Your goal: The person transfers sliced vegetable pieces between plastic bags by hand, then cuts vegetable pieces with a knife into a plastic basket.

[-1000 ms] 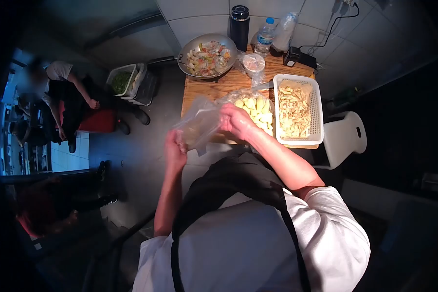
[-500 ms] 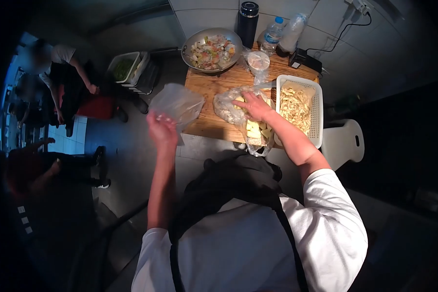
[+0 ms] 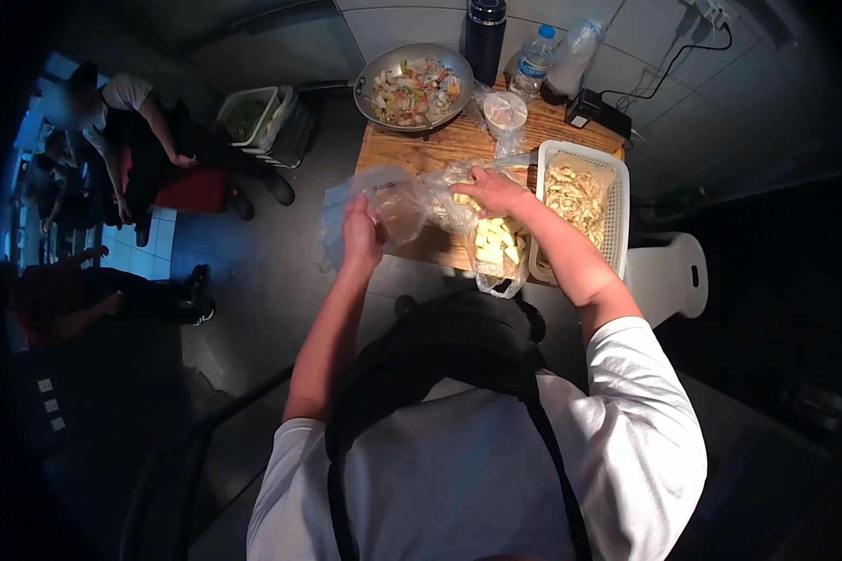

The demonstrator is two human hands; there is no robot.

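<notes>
My left hand (image 3: 363, 232) is closed on a clear plastic bag (image 3: 398, 196), which spreads out over the left edge of the wooden table (image 3: 384, 150). My right hand (image 3: 493, 192) has its fingers curled around some pale yellow cut pieces (image 3: 465, 200). Just below it, an opened clear bag full of yellow chunks (image 3: 496, 245) rests at the table's front edge. Another crumpled clear bag (image 3: 447, 210) with pale contents lies between my two hands, partly covered.
A white basket (image 3: 619, 220) of sliced pale food stands at right. Behind are a metal pan (image 3: 365, 93) of mixed food, a cup (image 3: 505, 110), a dark flask (image 3: 485, 42) and a water bottle (image 3: 535, 64). A white stool (image 3: 669, 271) sits right; people (image 3: 126, 112) are at left.
My left hand has moved right with the plastic bag, bringing it up to the table. My right hand's fingers, spread before, have curled in around the yellow pieces.
</notes>
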